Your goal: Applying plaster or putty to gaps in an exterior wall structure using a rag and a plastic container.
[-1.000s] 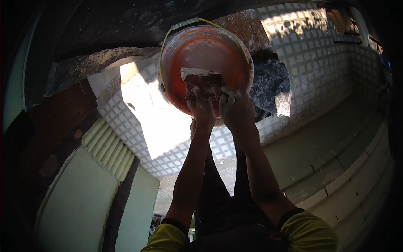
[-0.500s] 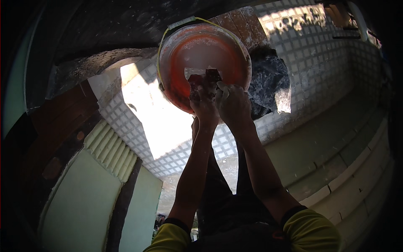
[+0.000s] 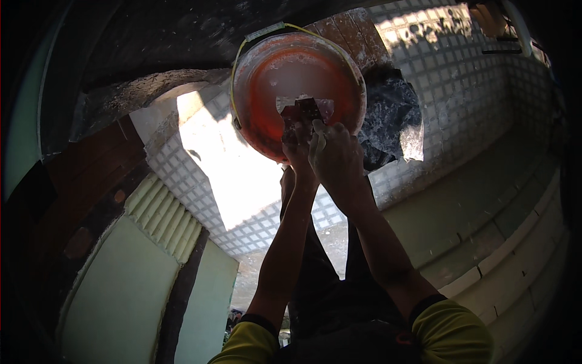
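Observation:
Both my hands meet over the near half of a round orange bucket point(image 3: 257, 121) coated with pale residue. Milky pale liquid or paste point(image 3: 297, 76) lies inside it. My left hand point(image 3: 296, 148) is closed on a dark, reddish part of a scraper. My right hand point(image 3: 337, 151), smeared with white, is closed beside it at the dark handle point(image 3: 309, 109). A flat, light blade point(image 3: 327, 109) shows beyond the fingers, above the bucket's contents. Whether this is one scraper or two held together, I cannot tell. The bucket's yellow bail handle point(image 3: 265, 30) rests along its far rim.
Crumpled black plastic sheeting point(image 3: 388, 115), dusted white, lies right of the bucket on a tiled floor point(image 3: 448, 79). Brown boards point(image 3: 348, 36) sit behind it. Bright sunlight falls on the floor at left. Pale green panels point(image 3: 115, 285) stand at lower left, a stepped ledge point(image 3: 485, 267) at right.
My hands have shifted slightly right, and the light blade now shows on both sides of the dark handle. The whole view has moved a little.

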{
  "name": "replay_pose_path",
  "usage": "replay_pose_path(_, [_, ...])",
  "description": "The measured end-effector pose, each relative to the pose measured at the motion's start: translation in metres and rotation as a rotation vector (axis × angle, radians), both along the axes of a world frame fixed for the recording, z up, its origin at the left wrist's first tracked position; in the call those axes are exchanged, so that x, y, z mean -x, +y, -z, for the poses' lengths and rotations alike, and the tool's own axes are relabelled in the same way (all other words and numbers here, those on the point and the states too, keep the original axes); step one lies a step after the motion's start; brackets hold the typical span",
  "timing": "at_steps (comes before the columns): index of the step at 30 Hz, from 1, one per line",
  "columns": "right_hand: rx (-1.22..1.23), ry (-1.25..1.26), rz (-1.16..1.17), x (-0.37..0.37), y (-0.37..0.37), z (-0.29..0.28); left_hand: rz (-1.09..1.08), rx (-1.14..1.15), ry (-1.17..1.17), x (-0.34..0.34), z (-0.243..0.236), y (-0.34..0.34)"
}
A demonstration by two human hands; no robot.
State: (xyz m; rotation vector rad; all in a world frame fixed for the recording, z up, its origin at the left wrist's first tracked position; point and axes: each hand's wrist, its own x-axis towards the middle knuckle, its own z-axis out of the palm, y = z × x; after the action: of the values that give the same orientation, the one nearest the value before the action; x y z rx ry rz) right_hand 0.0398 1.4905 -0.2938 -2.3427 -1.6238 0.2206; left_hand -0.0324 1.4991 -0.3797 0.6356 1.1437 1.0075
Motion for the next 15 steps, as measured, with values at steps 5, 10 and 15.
replay_pose_path(5, [0.081,0.192,0.037,0.013,0.003,-0.025,0.023,-0.038,-0.304,0.023,0.020,0.012])
replay_pose_path(10, [-0.122,-0.065,-0.029,-0.009,0.007,0.039,0.085,-0.093,-0.012,-0.010,-0.003,0.010])
replay_pose_path(15, [-0.029,0.071,-0.014,0.012,0.009,-0.008,0.181,-0.104,0.033,0.021,0.020,0.009])
